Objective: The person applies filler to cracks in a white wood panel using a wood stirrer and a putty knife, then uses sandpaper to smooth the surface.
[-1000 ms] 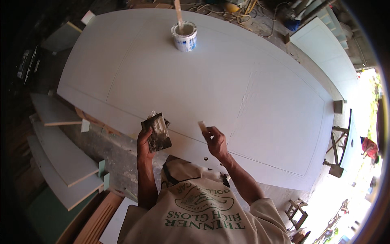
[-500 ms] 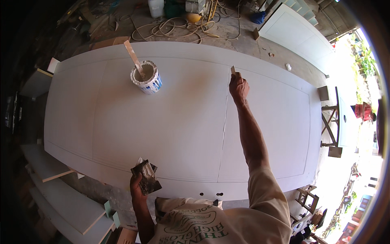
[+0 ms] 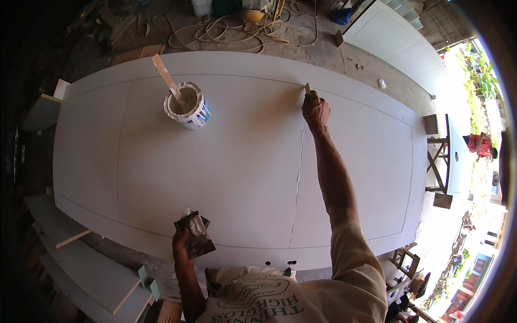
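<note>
A large white door panel (image 3: pixel 215 177) with thin grooves lies flat in front of me. My right hand (image 3: pixel 316 110) reaches to its far side, closed around a small putty knife (image 3: pixel 307 88) whose blade meets the panel near a groove corner. Along the cross groove below that hand runs a broken line of white filler (image 3: pixel 299 167). My left hand (image 3: pixel 183 245), near the front edge, grips a dark, smeared plate (image 3: pixel 200 246) carrying a lump of pale putty (image 3: pixel 198 226). An open tub (image 3: pixel 197 116) with a crusted rim stands on the panel, a wooden stick (image 3: pixel 167 77) leaning in it.
Coiled hoses (image 3: pixel 215 33) lie on the concrete floor beyond the panel. Another white panel (image 3: pixel 396 46) rests at the far right. Stacked boards (image 3: pixel 91 258) are at the lower left. A trestle (image 3: pixel 439 164) stands off the right end, with a person in red (image 3: pixel 481 145) beyond.
My right hand and the putty knife have shifted slightly, farther up toward the groove corner. The view has tilted a little; my left hand stays put with its plate.
</note>
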Demonstrator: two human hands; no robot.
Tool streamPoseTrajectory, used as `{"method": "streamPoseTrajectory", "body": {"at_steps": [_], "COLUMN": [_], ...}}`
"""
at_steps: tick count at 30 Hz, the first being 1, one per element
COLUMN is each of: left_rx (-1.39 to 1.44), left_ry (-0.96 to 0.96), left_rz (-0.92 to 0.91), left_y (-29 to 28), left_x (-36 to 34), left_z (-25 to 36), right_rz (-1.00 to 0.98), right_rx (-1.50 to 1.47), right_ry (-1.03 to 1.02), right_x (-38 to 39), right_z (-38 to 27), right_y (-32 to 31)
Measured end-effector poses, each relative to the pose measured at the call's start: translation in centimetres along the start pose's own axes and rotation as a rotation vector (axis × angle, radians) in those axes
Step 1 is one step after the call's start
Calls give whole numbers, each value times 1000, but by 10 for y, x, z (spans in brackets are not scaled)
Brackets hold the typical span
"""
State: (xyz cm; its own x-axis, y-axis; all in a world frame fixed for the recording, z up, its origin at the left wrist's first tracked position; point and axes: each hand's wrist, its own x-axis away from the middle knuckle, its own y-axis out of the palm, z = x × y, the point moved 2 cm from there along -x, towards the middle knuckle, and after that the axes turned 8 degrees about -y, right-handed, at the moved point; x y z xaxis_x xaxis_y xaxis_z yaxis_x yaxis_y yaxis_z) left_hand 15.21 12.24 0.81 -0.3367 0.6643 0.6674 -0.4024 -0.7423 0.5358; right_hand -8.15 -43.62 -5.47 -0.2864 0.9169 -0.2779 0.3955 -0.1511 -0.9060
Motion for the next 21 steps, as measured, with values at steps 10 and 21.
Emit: {"method": "streamPoseTrajectory", "body": {"at_steps": [10,21], "left_rx": [28,38], "left_ry": [5,-46], "left_rz": [-30,-75], "left_y": [8,4], "left_x": [-2,-7], "left_z": [-2,-6], "right_rz": [12,-38], "right_rx": [10,26], "right_ry": [-15,-46], "right_x": [-2,52], "right_z": [-11,-18], "right_y": [-3,-18]}}
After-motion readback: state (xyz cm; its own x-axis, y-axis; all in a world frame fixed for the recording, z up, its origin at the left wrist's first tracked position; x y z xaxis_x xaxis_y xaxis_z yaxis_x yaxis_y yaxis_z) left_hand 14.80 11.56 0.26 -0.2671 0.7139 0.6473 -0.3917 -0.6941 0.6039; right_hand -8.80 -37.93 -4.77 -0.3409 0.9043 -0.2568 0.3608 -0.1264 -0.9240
